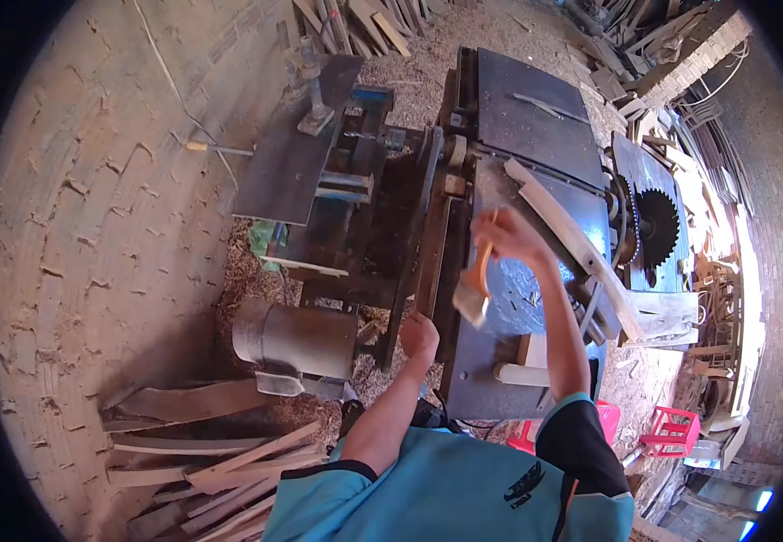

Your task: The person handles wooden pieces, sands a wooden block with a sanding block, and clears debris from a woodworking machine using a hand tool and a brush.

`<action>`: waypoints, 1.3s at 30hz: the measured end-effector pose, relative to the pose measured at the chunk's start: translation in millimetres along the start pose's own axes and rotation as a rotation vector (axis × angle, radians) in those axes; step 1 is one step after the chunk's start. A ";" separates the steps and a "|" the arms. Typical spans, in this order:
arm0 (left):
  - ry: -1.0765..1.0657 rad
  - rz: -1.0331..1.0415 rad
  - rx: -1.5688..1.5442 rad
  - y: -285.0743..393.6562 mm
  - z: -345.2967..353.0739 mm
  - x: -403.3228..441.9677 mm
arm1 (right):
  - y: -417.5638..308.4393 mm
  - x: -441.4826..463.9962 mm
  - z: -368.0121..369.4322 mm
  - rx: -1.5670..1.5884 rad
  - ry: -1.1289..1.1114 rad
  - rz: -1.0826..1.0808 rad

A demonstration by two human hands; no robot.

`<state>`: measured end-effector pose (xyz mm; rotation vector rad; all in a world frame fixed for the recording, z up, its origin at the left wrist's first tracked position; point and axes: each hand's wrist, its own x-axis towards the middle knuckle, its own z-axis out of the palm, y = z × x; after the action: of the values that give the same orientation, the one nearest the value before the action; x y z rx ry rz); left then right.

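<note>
My right hand (511, 237) is closed around the orange handle of a flat paintbrush (477, 278), raised above the dark metal table (474, 366) of a woodworking machine. The brush hangs with its pale bristles down and looks blurred. My left hand (418, 337) is curled closed at the near end of the machine's long rail (434, 262); what its fingers hold, if anything, is hidden. Beside my right hand, a long curved piece of wood (567, 226) lies across the machine. Small dark bits lie on the shiny blue-grey surface below the brush.
Toothed circular saw blades (658, 226) stand exposed at the right. A cylindrical motor (296, 339) sits low on the left, above a pile of wood strips (229, 474). A red plastic stool (673, 432) is at the lower right. Shavings cover the floor.
</note>
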<state>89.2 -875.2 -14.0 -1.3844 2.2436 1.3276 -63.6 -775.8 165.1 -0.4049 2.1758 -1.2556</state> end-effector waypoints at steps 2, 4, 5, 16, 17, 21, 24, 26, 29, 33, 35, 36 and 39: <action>0.001 0.047 0.003 3.5 -0.5 2.8 | -0.4 -20.0 19.7 -0.027 -0.168 0.165; 0.001 0.038 0.029 -1.8 0.0 0.2 | 20.2 -37.7 34.5 -0.058 -0.227 0.162; 0.004 0.048 0.040 -3.6 0.7 0.5 | 29.2 -43.6 37.4 -0.071 -0.247 0.153; 0.014 0.046 0.015 5.5 -8.2 -7.8 | 52.7 -61.3 -1.3 0.237 0.524 -0.109; 0.012 0.043 0.012 4.9 -6.5 -7.3 | 51.1 -58.1 -4.6 0.182 0.615 -0.115; 0.010 0.052 0.008 -8.3 7.9 6.8 | 49.4 -43.9 -11.2 -0.365 0.782 -0.234; -0.016 0.041 0.009 -9.4 5.4 3.4 | 50.4 -31.5 6.7 -0.126 0.560 -0.160; -0.022 0.026 -0.003 -0.4 1.0 1.2 | 47.2 -25.3 8.3 0.346 0.397 -0.181; -0.025 -0.013 0.003 -3.5 -1.6 -1.6 | 41.1 -8.5 -4.4 0.272 0.691 -0.385; -0.041 -0.047 -0.007 -5.6 4.3 5.2 | 45.8 17.1 -20.0 0.178 0.791 -0.270; -0.048 -0.056 -0.013 -5.3 3.8 2.1 | 53.8 22.5 -23.7 -0.026 0.828 -0.223; -0.050 -0.050 -0.007 -3.5 0.5 -0.1 | 32.3 8.3 -20.6 -0.152 0.820 -0.144; -0.049 -0.030 -0.008 -1.7 1.5 4.7 | 20.4 5.4 -27.7 -0.272 0.908 -0.058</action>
<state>87.5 -877.3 -18.5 -1.3671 2.1801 1.3476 -84.5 -749.4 156.3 0.0329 3.1300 -1.3281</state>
